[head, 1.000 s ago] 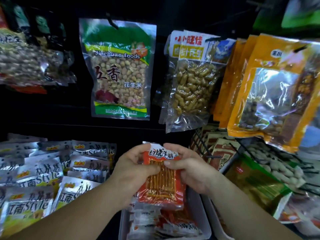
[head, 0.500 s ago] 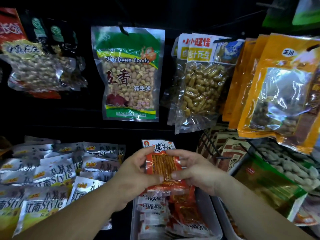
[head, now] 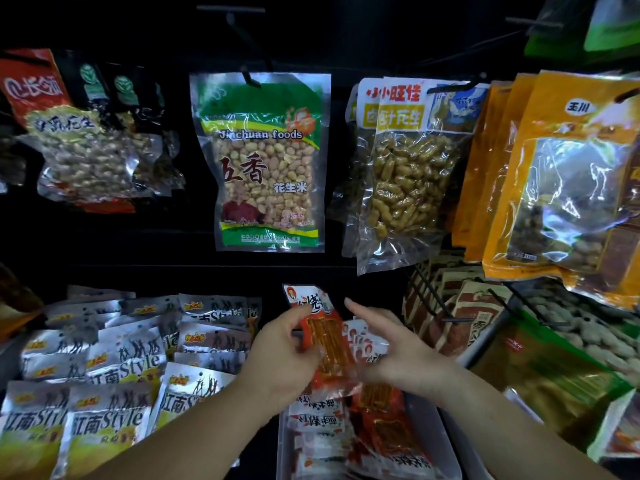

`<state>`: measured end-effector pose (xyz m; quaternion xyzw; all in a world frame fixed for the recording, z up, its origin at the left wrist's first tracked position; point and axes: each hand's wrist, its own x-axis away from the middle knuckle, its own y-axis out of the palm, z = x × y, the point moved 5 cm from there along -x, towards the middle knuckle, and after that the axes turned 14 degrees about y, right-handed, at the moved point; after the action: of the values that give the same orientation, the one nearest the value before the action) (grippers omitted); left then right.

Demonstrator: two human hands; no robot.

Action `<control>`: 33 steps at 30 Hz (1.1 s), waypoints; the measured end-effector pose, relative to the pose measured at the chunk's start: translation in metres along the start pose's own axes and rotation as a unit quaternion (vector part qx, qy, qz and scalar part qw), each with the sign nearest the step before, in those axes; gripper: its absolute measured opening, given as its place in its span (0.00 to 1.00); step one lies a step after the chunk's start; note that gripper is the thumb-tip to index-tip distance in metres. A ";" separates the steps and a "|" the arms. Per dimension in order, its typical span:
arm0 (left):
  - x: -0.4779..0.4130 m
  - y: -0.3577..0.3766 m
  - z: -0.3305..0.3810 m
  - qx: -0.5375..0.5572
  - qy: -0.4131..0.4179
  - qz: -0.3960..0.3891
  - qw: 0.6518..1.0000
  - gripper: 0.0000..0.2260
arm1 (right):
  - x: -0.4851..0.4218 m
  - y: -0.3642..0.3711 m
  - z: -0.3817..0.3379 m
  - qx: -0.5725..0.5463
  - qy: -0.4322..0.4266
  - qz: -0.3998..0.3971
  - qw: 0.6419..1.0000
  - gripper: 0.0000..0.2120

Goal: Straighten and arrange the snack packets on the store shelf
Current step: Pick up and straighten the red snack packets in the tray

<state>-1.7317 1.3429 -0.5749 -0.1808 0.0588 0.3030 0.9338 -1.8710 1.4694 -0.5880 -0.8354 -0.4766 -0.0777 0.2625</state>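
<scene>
An orange-red snack packet (head: pixel 327 341) with a white top and brown sticks inside stands tilted above a grey bin (head: pixel 431 431). My left hand (head: pixel 280 358) grips its left edge between thumb and fingers. To the right of the packet my right hand (head: pixel 394 351) is off it, fingers straight and spread. More packets of the same kind (head: pixel 349 441) lie piled in the bin below both hands, and a few white-topped ones (head: pixel 365 342) stand behind the held packet.
Silver and yellow packets (head: pixel 114 375) lie in overlapping rows to the left. Peanut bags (head: pixel 266 161) hang on hooks above, with orange bags (head: pixel 568 174) at right. A black wire rack (head: pixel 446 306) of brown packets and a green-edged packet (head: pixel 550 379) sit on the right.
My right hand has let go of the packet and opened beside it. The packet has tilted and moved farther back, held now by my left hand alone. The view has shifted down and right.
</scene>
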 end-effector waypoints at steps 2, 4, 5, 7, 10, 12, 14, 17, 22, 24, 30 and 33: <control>-0.001 0.000 -0.002 -0.091 0.032 -0.012 0.995 0.23 | 0.002 -0.004 -0.009 -0.042 -0.036 0.039 0.998 0.32; -0.001 0.007 -0.002 -0.101 0.058 -0.052 0.992 0.23 | 0.001 0.003 -0.014 -0.114 -0.030 -0.005 0.993 0.24; -0.001 0.015 -0.003 -0.070 0.062 -0.080 0.992 0.22 | 0.001 0.009 -0.017 -0.140 -0.029 -0.032 0.989 0.22; 0.003 0.030 0.001 0.010 0.049 -0.124 0.991 0.18 | 0.000 0.015 -0.020 -0.158 -0.042 -0.032 0.986 0.21; 0.000 0.028 -0.003 0.050 0.003 -0.087 0.995 0.12 | -0.003 0.007 -0.019 -0.154 -0.064 0.034 0.985 0.24; -0.003 0.019 -0.011 0.054 -0.016 -0.045 0.997 0.12 | -0.004 -0.002 -0.013 -0.155 -0.059 0.067 0.984 0.29; -0.003 0.009 -0.016 0.041 -0.029 -0.009 0.999 0.11 | -0.005 -0.006 -0.007 -0.152 -0.048 0.084 0.984 0.33; -0.001 0.003 -0.027 0.080 -0.071 -0.005 0.994 0.09 | -0.007 0.000 -0.005 -0.164 -0.045 0.057 0.984 0.32; -0.005 -0.002 -0.030 0.153 -0.100 0.008 0.983 0.17 | -0.009 0.004 0.000 -0.182 0.014 -0.002 0.983 0.22; -0.005 -0.001 -0.030 0.153 -0.097 -0.015 0.983 0.22 | -0.011 0.001 0.004 -0.198 0.029 0.013 0.980 0.20; 0.005 0.018 -0.026 0.179 -0.102 -0.146 0.968 0.38 | -0.021 -0.008 0.016 -0.307 0.062 0.043 0.949 0.20; -0.001 0.014 -0.031 0.159 -0.084 -0.108 0.978 0.37 | -0.012 -0.003 0.016 -0.247 0.081 -0.104 0.960 0.36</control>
<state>-1.7404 1.3412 -0.6080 -0.0096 0.0078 0.2012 0.9795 -1.8819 1.4703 -0.6048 -0.8113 -0.5037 -0.2869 0.0762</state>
